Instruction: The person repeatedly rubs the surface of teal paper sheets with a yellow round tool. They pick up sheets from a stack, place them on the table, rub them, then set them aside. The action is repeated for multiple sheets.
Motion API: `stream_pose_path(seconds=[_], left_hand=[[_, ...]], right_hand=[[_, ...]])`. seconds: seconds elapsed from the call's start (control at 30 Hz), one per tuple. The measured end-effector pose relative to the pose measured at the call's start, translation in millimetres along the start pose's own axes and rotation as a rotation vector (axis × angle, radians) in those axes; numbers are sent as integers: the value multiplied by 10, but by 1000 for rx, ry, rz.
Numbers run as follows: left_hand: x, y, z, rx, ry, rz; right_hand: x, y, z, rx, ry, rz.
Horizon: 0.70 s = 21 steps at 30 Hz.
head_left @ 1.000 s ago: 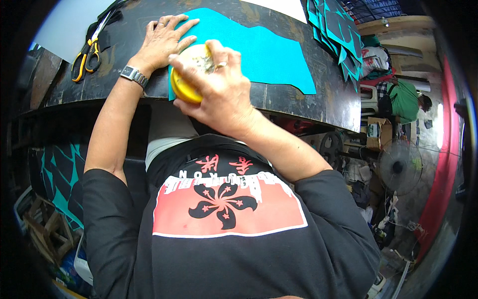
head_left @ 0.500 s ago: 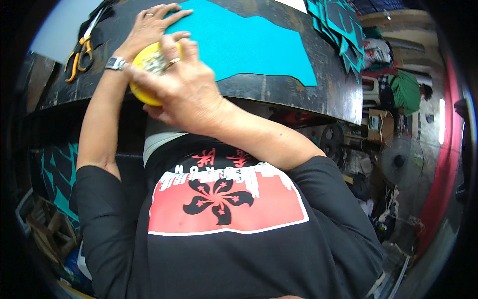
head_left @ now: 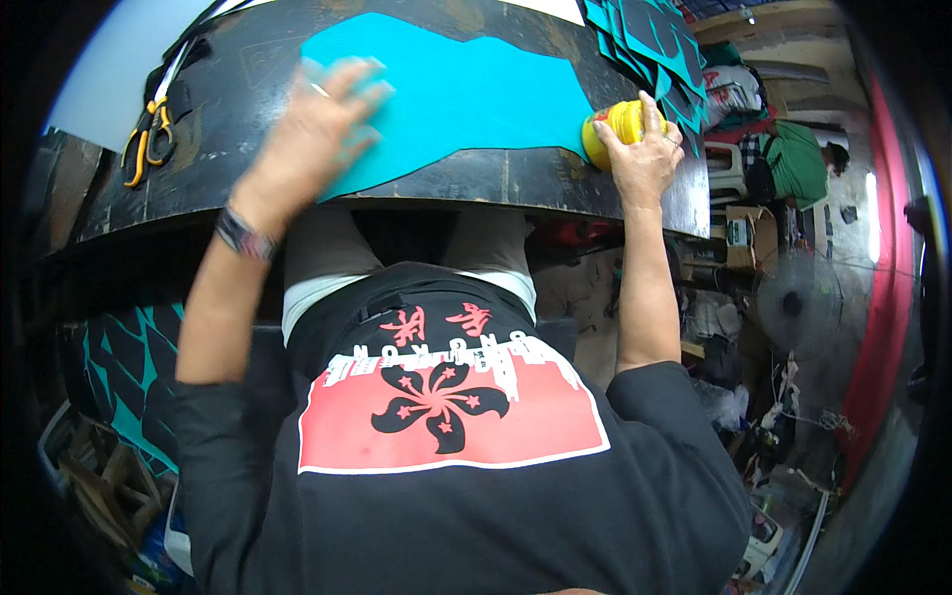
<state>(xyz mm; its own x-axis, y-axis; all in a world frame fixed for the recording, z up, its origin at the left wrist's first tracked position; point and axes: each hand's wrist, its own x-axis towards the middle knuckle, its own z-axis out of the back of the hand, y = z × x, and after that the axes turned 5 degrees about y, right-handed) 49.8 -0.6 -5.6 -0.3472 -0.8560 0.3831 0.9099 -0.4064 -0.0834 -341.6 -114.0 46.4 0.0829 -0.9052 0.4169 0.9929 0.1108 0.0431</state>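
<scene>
Scissors with yellow-and-black handles (head_left: pixel 159 107) are laid at the left of a dark, scuffed tabletop (head_left: pixel 496 178). The left hand (head_left: pixel 317 129), blurred, is held over the left end of a flat turquoise sheet with an irregular outline (head_left: pixel 456 94); its fingers are parted, and whether the sheet is touched cannot be told. The sheet is spread across the middle of the tabletop, near its front edge. By the sheet's right end, a round yellow container (head_left: pixel 605 142) is gripped between the thumb and curled fingers of the right hand (head_left: pixel 650 164). Beyond it, turquoise-and-black cut pieces (head_left: pixel 659 40) are heaped.
</scene>
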Motion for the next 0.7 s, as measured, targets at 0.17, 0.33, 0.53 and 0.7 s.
stream_pose_path(seconds=[0.17, 0.33, 0.53, 0.7], left_hand=[[-272, -736, -37, -456, 149, -185], [-305, -626, -81, -493, 166, -239], [-369, -782, -137, -485, 143, -22], [-341, -908, -123, -489, 238, 4]], right_hand=[[-73, 737, -34, 57, 0, 216], [-216, 2168, -65, 325, -16, 569], [-632, 2806, 240, 597, 184, 930], [-151, 2998, -116, 529, 52, 830]])
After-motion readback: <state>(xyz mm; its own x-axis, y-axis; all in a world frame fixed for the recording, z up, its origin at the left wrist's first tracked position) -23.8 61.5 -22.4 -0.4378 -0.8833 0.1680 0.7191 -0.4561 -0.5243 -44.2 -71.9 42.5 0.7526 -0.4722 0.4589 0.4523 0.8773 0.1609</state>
